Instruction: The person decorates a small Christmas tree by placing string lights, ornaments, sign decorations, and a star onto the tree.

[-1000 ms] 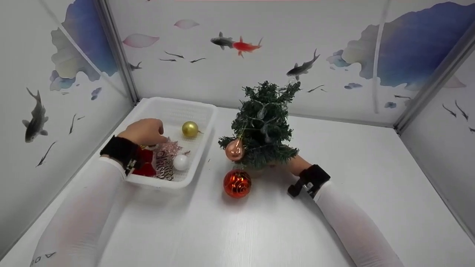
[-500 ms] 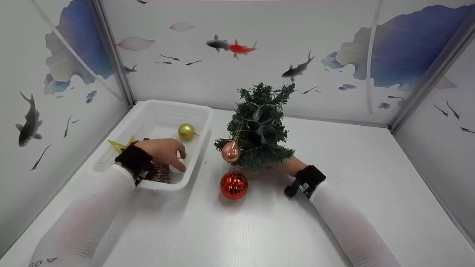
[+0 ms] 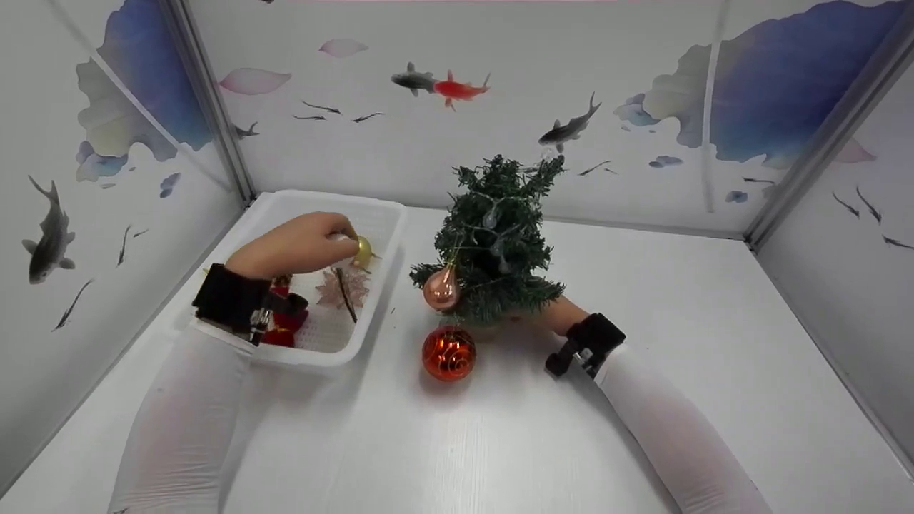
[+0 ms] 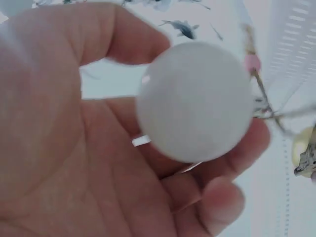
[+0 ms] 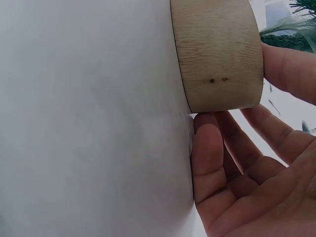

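Facing fish-painted walls (image 3: 300, 153) across a white table (image 3: 400, 442), holds a white ball (image 4: 195, 101) in the left hand (image 3: 303, 244), between thumb and fingers, over the basket (image 3: 371, 210), near a gold ball (image 3: 365, 253). Farther right, past a red ball (image 3: 448, 353), grips the tree (image 3: 500, 246) by its wooden base (image 5: 219, 57) with the right hand (image 5: 271, 200), well apart from the white ball.

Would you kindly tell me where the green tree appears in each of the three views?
Head: the tree stands just right of centre.
Left wrist: not visible.
Right wrist: its wooden base at top, right of centre; branches in the upper-right corner.
Landmark in head and right wrist: the right hand.
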The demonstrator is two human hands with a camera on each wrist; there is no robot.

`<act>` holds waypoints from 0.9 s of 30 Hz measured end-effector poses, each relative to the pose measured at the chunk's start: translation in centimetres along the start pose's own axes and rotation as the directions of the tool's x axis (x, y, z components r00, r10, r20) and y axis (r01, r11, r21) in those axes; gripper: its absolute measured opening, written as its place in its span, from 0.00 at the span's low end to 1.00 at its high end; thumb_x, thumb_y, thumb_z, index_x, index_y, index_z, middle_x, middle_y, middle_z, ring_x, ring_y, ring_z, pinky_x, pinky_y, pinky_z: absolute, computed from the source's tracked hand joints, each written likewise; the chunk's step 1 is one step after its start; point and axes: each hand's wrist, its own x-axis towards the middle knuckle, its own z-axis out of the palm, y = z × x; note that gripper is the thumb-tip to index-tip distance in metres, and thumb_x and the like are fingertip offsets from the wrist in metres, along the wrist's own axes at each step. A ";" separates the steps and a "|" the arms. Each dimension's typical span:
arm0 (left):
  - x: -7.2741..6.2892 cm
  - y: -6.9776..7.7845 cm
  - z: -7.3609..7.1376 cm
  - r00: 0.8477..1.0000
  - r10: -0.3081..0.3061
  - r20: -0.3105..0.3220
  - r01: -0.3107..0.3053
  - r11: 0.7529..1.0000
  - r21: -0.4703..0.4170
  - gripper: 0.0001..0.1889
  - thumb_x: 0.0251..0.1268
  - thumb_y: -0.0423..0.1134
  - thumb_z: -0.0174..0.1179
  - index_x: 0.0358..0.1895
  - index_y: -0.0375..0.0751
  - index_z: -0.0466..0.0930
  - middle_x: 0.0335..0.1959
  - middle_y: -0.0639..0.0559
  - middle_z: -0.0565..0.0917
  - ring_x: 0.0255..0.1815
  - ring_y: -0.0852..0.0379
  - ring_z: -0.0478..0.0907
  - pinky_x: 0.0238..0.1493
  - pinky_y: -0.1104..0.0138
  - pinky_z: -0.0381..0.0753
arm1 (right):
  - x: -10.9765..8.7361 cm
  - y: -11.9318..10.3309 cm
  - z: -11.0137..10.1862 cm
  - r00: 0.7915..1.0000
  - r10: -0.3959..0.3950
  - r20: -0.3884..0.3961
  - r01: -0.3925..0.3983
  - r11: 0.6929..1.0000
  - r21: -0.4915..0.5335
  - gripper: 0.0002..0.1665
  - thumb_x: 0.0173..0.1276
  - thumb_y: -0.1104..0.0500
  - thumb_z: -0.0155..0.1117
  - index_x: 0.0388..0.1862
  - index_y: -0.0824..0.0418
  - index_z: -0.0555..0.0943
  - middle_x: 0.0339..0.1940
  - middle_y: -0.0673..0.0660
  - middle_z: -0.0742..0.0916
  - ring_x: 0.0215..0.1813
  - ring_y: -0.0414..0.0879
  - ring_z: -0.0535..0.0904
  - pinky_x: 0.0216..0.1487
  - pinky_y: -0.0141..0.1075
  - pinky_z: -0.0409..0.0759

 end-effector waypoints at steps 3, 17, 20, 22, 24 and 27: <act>0.2 0.4 -0.2 0.998 -0.013 -0.055 0.011 0.999 -0.038 0.17 0.65 0.48 0.43 0.46 0.46 0.78 0.40 0.51 0.80 0.37 0.51 0.74 0.41 0.60 0.71 | -0.1 0.0 -0.1 1.000 0.008 -0.006 -0.009 1.000 -0.016 0.17 0.64 0.57 0.68 0.51 0.54 0.79 0.36 0.54 0.83 0.42 0.50 0.81 0.46 0.43 0.80; -1.1 4.9 0.0 0.983 0.067 -0.169 -0.166 0.714 -0.681 0.17 0.67 0.40 0.39 0.47 0.36 0.76 0.44 0.41 0.81 0.26 0.53 0.71 0.24 0.66 0.70 | -1.1 -2.1 -0.8 0.999 -0.052 0.005 0.052 0.996 -0.070 0.18 0.63 0.56 0.68 0.52 0.57 0.80 0.40 0.53 0.84 0.45 0.51 0.79 0.50 0.47 0.78; -1.8 7.3 0.3 0.965 0.126 -0.231 -0.260 0.588 -0.766 0.16 0.71 0.42 0.42 0.45 0.33 0.74 0.41 0.40 0.80 0.26 0.53 0.71 0.22 0.67 0.68 | -1.6 -3.0 -1.8 0.996 -0.085 -0.009 0.084 0.994 -0.068 0.19 0.63 0.60 0.67 0.53 0.60 0.81 0.47 0.55 0.86 0.49 0.48 0.80 0.54 0.46 0.78; -2.2 8.8 0.5 0.949 0.150 -0.279 -0.315 0.534 -0.785 0.15 0.72 0.44 0.48 0.44 0.33 0.74 0.37 0.40 0.79 0.27 0.53 0.72 0.22 0.67 0.69 | -1.8 -3.0 -2.7 0.995 -0.095 -0.034 0.093 0.994 -0.049 0.19 0.66 0.57 0.65 0.55 0.59 0.81 0.50 0.55 0.86 0.49 0.44 0.81 0.54 0.42 0.78; -2.5 10.2 0.9 0.931 0.172 -0.322 -0.364 0.527 -0.768 0.15 0.70 0.45 0.55 0.44 0.35 0.75 0.35 0.41 0.79 0.29 0.54 0.74 0.23 0.68 0.71 | -1.6 -2.3 -3.9 0.995 -0.056 -0.086 0.057 0.998 0.006 0.21 0.68 0.54 0.63 0.59 0.56 0.79 0.53 0.53 0.86 0.52 0.41 0.81 0.56 0.38 0.77; -2.6 12.1 1.5 0.914 0.189 -0.358 -0.402 0.538 -0.741 0.13 0.65 0.43 0.61 0.46 0.38 0.76 0.37 0.42 0.78 0.30 0.54 0.75 0.25 0.68 0.74 | -1.6 -1.5 -5.8 0.982 -0.008 -0.188 0.025 0.996 0.089 0.18 0.70 0.52 0.62 0.56 0.57 0.80 0.48 0.55 0.87 0.47 0.46 0.83 0.48 0.37 0.81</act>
